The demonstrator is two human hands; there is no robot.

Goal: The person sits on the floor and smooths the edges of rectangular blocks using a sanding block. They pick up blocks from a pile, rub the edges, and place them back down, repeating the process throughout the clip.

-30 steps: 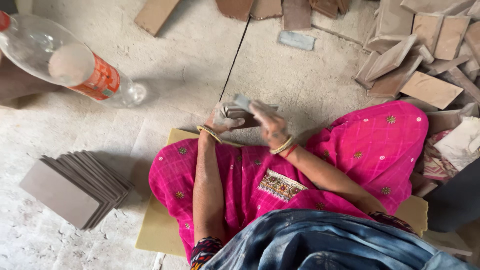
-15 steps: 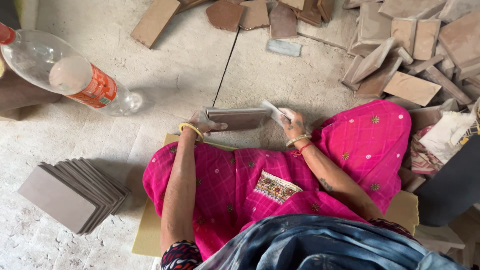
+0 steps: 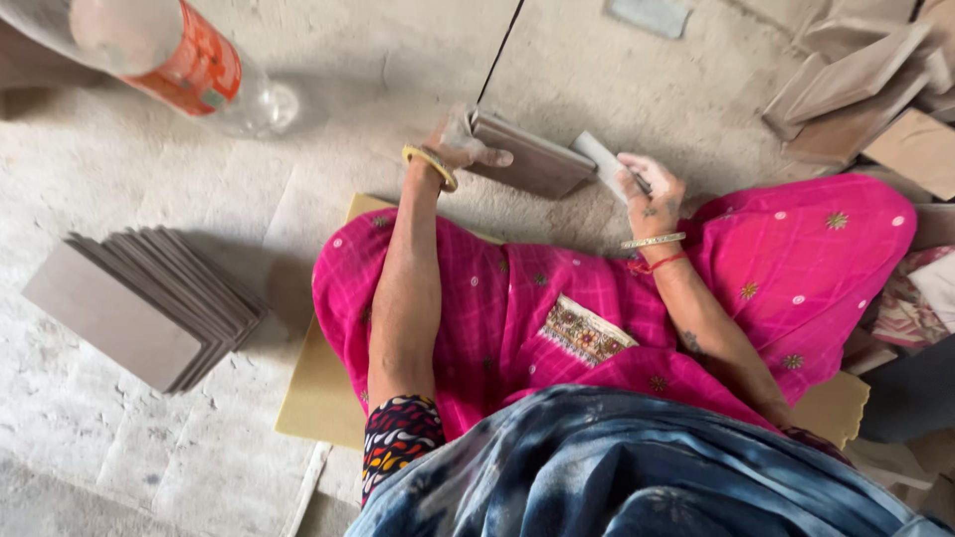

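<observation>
Lying bottle [image 3: 164, 55] apparently empty, left hand [image 3: 460, 147] gripping tile [image 3: 527, 156].

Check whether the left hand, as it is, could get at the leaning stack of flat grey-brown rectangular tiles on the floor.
Probably not right away: the left hand is holding one end of a grey-brown rectangular tile. The stack of tiles lies on that side, with bare floor between, so the way looks free once the hand is emptied.

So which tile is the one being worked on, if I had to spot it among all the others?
Start at the bright pink skirt of the seated person and look just beyond the knees. There the left hand grips a flat grey-brown tile by its end, while the right hand presses a small pale block against it. Unlike the leaning stack and the scattered pieces, it is held off the floor.
</observation>
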